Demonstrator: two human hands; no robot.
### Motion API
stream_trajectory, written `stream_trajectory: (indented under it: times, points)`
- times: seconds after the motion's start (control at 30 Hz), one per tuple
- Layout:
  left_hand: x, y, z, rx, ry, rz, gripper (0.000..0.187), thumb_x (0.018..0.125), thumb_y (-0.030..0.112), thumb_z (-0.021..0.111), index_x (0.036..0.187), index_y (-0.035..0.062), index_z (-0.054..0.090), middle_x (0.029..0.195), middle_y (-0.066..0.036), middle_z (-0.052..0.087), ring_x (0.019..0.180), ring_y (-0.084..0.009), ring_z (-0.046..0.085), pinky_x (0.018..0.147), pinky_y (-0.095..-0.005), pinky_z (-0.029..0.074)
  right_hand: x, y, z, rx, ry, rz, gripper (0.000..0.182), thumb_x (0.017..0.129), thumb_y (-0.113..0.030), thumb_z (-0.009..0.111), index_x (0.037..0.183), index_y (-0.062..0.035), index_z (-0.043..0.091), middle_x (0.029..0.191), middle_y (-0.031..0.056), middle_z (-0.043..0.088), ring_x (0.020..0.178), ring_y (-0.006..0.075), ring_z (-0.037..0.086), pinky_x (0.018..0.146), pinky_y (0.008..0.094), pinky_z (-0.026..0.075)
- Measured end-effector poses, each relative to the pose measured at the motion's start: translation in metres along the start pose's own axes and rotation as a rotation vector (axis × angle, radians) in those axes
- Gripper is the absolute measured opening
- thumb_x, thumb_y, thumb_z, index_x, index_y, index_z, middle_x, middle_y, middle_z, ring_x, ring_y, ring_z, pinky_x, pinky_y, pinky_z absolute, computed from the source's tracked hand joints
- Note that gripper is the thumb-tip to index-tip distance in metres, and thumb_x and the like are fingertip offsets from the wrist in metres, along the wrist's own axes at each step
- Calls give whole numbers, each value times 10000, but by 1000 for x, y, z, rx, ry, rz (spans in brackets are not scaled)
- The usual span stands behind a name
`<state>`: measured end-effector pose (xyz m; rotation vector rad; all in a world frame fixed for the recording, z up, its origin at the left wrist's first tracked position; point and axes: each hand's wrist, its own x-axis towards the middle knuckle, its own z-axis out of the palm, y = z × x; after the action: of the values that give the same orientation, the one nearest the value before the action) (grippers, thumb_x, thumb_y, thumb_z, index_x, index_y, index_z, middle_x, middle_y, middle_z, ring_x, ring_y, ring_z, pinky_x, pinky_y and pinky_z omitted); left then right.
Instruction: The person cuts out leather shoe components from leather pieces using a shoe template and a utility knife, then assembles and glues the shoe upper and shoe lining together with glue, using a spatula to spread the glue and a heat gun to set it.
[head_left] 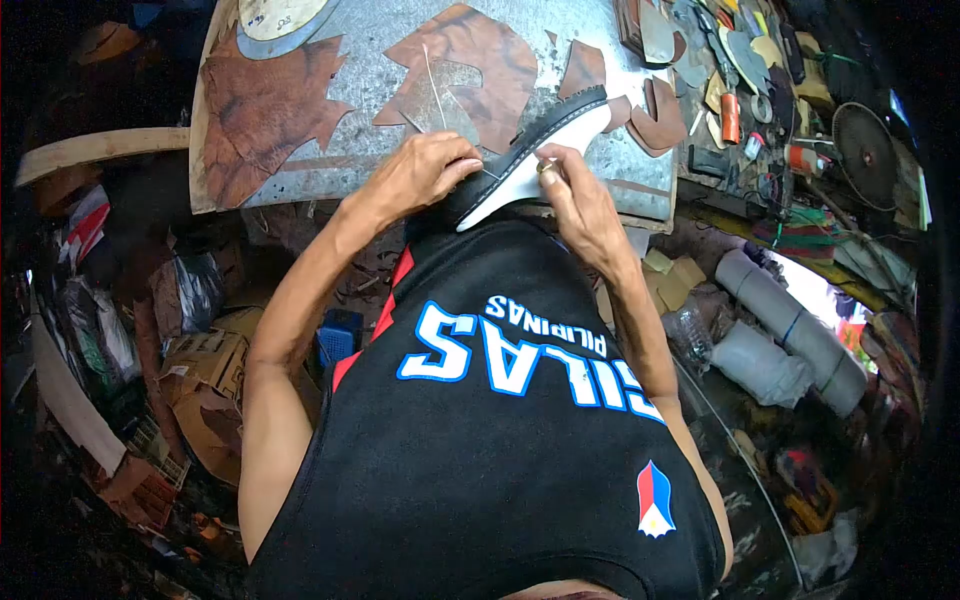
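Observation:
A shoe rests against my lap at the table's front edge, tilted on its side. Its broad face is white, and a black edge strip with a row of pale stitches runs along it. My left hand is closed in a pinch on a thin pale thread that runs to the shoe's edge. More thread rises in loose strands above that hand. At the shoe's white face, my right hand is closed around a small tool with a brass-coloured part; most of it is hidden by the fingers.
Brown leather pieces lie on the metal-topped table. Cut parts and hand tools crowd the right side, near an orange cylinder and a round fan. Cardboard boxes are at lower left, wrapped rolls at right.

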<state>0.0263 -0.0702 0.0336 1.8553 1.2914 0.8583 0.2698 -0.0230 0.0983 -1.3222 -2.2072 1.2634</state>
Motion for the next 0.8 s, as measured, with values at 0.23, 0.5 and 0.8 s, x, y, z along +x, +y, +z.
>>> stream_trajectory:
  times: [0.23,0.5,0.8]
  points:
    - [-20,10,3,46,51,-29,184,896,138,654,1003,-11,663,880,-164,654,794,-325,648,707,-394,508,-6,-13,1,-433,-158,-221,297,879,-183,657,1161,-105,609,908,126,602,868,337,610,738,447,484]
    - [-27,22,10,9,146,-47,146,892,126,648,925,-17,650,847,-169,634,780,-343,636,690,-409,501,-7,-12,11,-586,-82,-296,290,856,-176,675,1141,-151,626,892,91,579,839,294,600,716,427,474]
    - [-30,26,16,-19,148,-90,137,888,125,646,901,-11,648,850,-176,628,788,-366,630,697,-430,500,-6,-16,11,-725,-28,-400,313,831,-165,638,1144,-155,632,906,54,562,847,245,565,737,377,422]
